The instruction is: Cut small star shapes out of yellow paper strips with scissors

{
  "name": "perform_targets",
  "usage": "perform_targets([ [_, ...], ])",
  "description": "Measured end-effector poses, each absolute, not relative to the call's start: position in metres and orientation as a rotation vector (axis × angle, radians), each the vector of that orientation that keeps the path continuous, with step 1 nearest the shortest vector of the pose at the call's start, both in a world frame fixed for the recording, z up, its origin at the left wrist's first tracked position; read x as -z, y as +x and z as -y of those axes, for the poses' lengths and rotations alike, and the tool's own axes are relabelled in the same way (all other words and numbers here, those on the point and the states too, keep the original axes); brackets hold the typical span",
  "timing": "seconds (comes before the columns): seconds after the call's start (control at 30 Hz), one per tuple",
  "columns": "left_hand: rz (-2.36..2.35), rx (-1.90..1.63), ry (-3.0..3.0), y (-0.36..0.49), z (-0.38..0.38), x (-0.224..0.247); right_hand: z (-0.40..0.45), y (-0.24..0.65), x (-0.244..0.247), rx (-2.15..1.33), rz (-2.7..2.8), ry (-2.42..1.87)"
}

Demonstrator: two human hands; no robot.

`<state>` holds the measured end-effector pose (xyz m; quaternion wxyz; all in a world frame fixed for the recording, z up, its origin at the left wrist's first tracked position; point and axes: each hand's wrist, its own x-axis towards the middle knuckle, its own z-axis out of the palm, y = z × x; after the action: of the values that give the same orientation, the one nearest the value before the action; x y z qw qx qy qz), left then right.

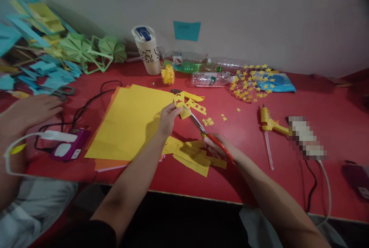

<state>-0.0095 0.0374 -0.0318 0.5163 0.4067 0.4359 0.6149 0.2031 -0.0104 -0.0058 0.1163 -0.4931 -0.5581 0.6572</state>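
A pair of scissors (201, 126) is held in the right hand (217, 144) above the red table (288, 179), with the fingers closed around the red handles. Its long axis is laid aslant, from the handles at lower right to the blade tips at upper left, and the tips are pointed at a piece of yellow paper (185, 114). That piece is pinched between the thumb and fingers of the left hand (167, 119). Whether the blades are parted, and whether paper is caught between them, cannot be told. The far finger loop is partly covered by the right hand, and the fingertips of the left are hidden behind the paper. A strip with star-shaped holes (198, 106) is seen just beside the held piece; whether the two are joined cannot be made out. Part of a yellow cutter (193, 96) is covered by the paper. Small cut stars (208, 121) are scattered near the blades, and yellow cut strips (190, 156) are heaped between the forearms. At right, a block (307, 136) is blurred into squares, and a purple box (357, 181) is cut off by the edge.
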Motion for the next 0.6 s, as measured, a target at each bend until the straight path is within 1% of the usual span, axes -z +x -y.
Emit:
perform_targets([
  [0.27,-1.035,-1.534,0.931,-0.008,-0.038,0.022,0.012,0.203,0.006,-1.945,1.602,-1.398],
  [0.6,-1.062,-1.465,0.936,-0.008,-0.040,0.033,0.011,0.205,0.008,-1.940,1.621,-1.355],
])
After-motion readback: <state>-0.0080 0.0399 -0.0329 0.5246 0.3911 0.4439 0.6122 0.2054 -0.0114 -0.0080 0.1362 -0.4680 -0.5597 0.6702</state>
